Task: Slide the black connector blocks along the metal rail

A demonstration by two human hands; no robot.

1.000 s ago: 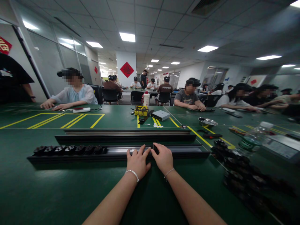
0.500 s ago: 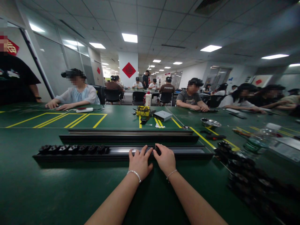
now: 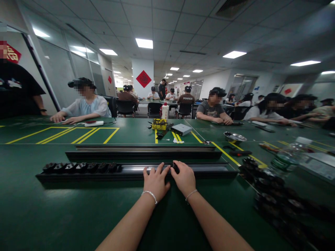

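A long black rail (image 3: 214, 169) with a shiny metal inner strip lies crosswise in front of me. Several black blocks with round tops (image 3: 82, 167) sit in a row in its left part. Over the middle of the rail, my left hand (image 3: 155, 183) has its fingers spread, with the fingertips on the rail's edge. Just beside it, my right hand (image 3: 184, 177) is closed on a small black block (image 3: 175, 168) at the rail; the fingers cover most of that block. Behind this rail lies another long black rail (image 3: 143, 154), parallel to it.
At right, a pile of black blocks (image 3: 269, 195) stands near a plastic bottle (image 3: 289, 155) and a metal bowl (image 3: 235, 137). Further back are a grey box (image 3: 181, 129) and a yellow box with cables (image 3: 159, 124). People sit around the green table (image 3: 65, 216).
Both hands stay at the same place on the rail, the right one still on the black block. The view has shifted only very slightly.
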